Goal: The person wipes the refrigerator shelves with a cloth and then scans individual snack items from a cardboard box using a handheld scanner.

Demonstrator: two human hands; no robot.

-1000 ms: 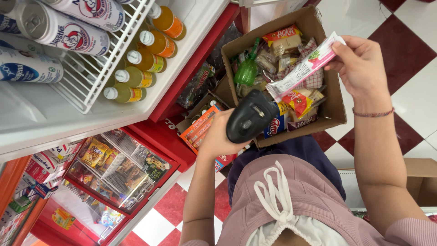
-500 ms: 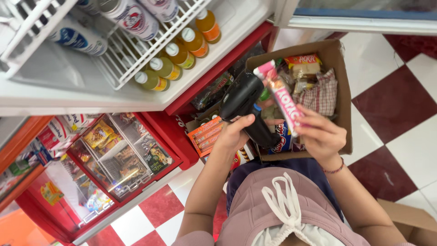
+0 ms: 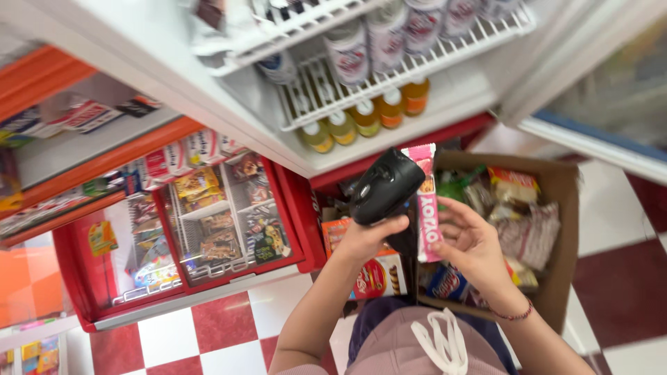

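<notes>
A person looks down at their own two hands above an open cardboard box of packaged snacks on a red-and-white checked floor. The left hand is closed around the grip of a black handheld barcode scanner, its head pointing toward one o'clock. The right hand holds a slim pink snack packet upright, just at three o'clock of the scanner and touching it or nearly so. The packet's lower half rests against the curled fingers, thumb behind; its top stands free. This looks like the scanning step; next would likely call for squaring the packet's code to the scanner. Bottled drinks fill a cooler shelf at twelve o'clock.
</notes>
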